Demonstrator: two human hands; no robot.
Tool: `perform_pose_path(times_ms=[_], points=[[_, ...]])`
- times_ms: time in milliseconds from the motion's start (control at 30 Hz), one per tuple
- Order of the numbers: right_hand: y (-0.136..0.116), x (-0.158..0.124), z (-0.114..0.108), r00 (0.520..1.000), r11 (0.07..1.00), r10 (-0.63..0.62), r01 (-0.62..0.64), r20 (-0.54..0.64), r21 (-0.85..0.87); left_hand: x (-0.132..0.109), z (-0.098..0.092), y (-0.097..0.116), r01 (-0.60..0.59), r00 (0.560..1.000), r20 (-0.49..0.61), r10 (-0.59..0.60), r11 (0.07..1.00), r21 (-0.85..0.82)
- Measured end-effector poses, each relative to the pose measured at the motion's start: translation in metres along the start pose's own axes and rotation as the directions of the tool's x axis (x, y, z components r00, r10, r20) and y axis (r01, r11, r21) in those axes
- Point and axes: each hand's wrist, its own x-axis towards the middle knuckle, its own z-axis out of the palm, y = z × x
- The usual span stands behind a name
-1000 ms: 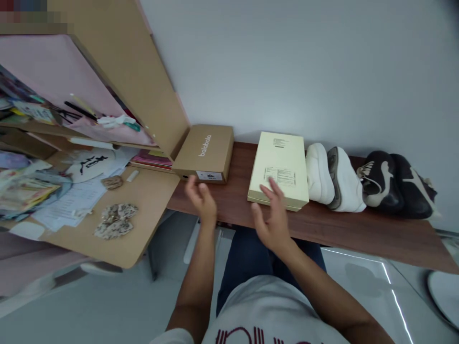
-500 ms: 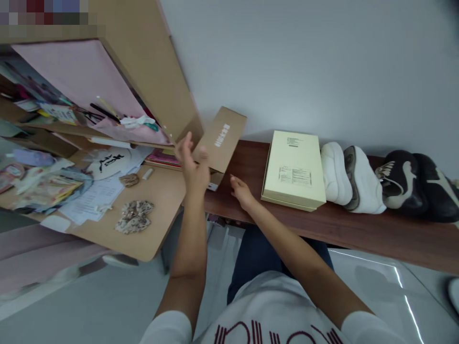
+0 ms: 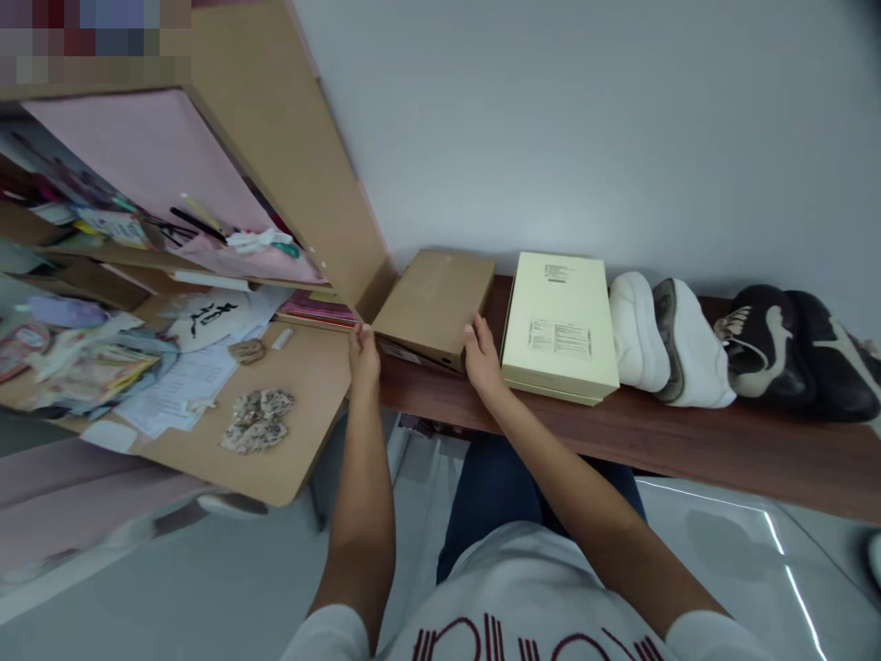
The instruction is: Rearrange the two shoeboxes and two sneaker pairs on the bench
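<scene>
A brown cardboard shoe box [image 3: 435,305] lies flat on the dark wooden shelf [image 3: 661,441], plain face up, against the tan desk's side panel. My left hand [image 3: 362,353] grips its near left corner. My right hand [image 3: 480,353] holds its near right corner, thumb on the top edge. A pale yellow box [image 3: 561,323] with printed labels sits just to the right, close to my right hand.
A pair of white shoes [image 3: 664,341] and a pair of black shoes [image 3: 791,353] stand further right on the shelf. At the left is a tan desk [image 3: 303,386] cluttered with papers, a patterned cloth piece [image 3: 256,418] and pink cubbies. A grey wall rises behind.
The brown box lay logo side up, was tipped up by my left hand, and now lies flat with a plain face up. My right hand moved from the yellow box to the brown one.
</scene>
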Motion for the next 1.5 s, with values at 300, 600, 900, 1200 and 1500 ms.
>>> perform_pose_path(times_ms=[300, 600, 900, 1200, 1500], points=[[0.013, 0.017, 0.011, 0.999, 0.999, 0.032, -0.032, 0.03, 0.0, -0.024, 0.024, -0.006, 0.144, 0.988, 0.053, -0.145, 0.989, 0.03], [-0.006, 0.008, -0.009, 0.999, 0.999, 0.042, -0.042, 0.012, -0.023, -0.019, 0.011, 0.002, 0.079, 0.996, 0.047, -0.08, 0.997, 0.023], [0.0, 0.034, -0.005, 0.994, 0.993, -0.056, 0.066, 0.093, -0.103, -0.015, 0.031, 0.007, 0.068, 0.991, 0.12, -0.067, 0.998, -0.007], [-0.009, 0.038, -0.009, 0.998, 0.991, 0.059, -0.056, 0.021, -0.124, 0.021, 0.019, 0.004, 0.113, 0.989, 0.109, -0.099, 0.985, -0.133], [-0.026, 0.051, -0.02, 0.997, 0.997, 0.075, -0.075, -0.035, 0.0, 0.053, 0.013, 0.012, 0.059, 0.972, 0.235, -0.004, 0.972, -0.228]])
